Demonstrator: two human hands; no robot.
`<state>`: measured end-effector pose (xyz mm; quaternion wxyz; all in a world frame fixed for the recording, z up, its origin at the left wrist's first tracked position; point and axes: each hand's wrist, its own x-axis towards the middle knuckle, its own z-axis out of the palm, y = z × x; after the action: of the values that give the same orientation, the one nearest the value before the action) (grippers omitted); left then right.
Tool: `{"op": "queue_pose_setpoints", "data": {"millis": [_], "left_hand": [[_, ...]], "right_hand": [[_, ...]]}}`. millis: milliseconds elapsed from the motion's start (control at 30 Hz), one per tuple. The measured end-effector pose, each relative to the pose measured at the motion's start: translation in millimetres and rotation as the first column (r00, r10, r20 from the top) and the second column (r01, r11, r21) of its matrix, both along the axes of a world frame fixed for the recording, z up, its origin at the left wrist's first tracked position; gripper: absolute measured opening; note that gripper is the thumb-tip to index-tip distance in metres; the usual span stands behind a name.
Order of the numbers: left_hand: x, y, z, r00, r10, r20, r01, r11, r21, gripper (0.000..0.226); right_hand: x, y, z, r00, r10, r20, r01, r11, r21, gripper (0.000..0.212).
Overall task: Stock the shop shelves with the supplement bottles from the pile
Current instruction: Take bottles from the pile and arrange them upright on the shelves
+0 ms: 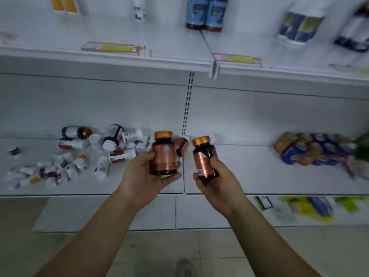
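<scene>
Fingers of the left hand [143,174] curl up around the base of a round amber bottle [164,154], thumb along its left side, so the bottle sits nearly upright in the upturned palm. Its glossy brown body carries a coppery label and a ribbed gold cap. The right hand [216,181] grips a second amber bottle [203,158] of the same make, fingers wrapped over its front and lower half; this one leans slightly left, gold cap on top. Both forearms reach forward from the bottom of the view, bare, with the wrists angled inward so the two bottles stand near each other without touching, over the front part of the lower shelf [249,176].

That shelf is smooth white metal, with a slotted upright strip on the back panel. On its left part lies the pile of bottles [83,154]: small cylinders lying on their sides in a loose heap, some white with white caps, some dark with gold or white caps; labels are too blurred to read. At the shelf's right end sits a heap of blue and orange packets [311,148], smeared by motion. On the upper shelf [119,58] stand blue-labelled dark bottles [205,15] and flat price-tag strips.
</scene>
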<state>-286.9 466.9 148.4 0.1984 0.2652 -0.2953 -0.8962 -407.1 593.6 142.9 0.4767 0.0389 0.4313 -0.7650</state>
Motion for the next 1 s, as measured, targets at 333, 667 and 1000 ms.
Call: {"op": "queue_pose_setpoints", "data": {"millis": [333,667,1000], "left_hand": [[-88.5,169.7,85.3,0.895,-0.443,-0.048,0.415,0.869,-0.269,0.044],[-241.1,429.2,107.2,0.633,-0.757,-0.162,0.726,0.654,-0.213,0.047],[-374.3,628.4,115.2,0.530,-0.834,-0.153,0.792,0.551,-0.263,0.063]], "right_hand": [[-25.6,194.0,82.0,0.901,-0.360,-0.243,0.352,0.933,-0.077,0.059],[-117.8,461.2,114.6,0.619,-0.680,-0.391,0.710,0.699,-0.091,0.037],[-222.2,653.6,131.4,0.444,-0.802,-0.400,0.832,0.535,-0.149,0.034]]}}
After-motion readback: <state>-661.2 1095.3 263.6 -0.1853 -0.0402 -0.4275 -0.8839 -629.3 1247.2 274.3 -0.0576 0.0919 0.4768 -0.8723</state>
